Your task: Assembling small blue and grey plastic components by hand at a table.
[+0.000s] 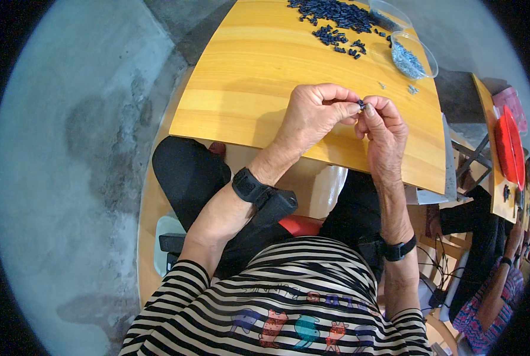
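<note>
The left hand's [313, 115] grip pinched a small dark piece [361, 104], which lay off its fingertips to the right, above the tabletop [247, 77]. The right hand's [387, 129] grip, equally near, pinched it from the other side. Fingers hid most of it; its long axis was indiscernible.

Pinches thumb [344, 110] to forefinger [339, 93] in left hand [318, 111] and right hand [387, 129], nearly joining fingertips [369, 110] between them. Slants left forearm [221, 212] below and leftward of its hand. Holds right forearm [396, 216] almost straight below its hand. Curls remaining right fingers [361, 128] in behind the thumb.
</note>
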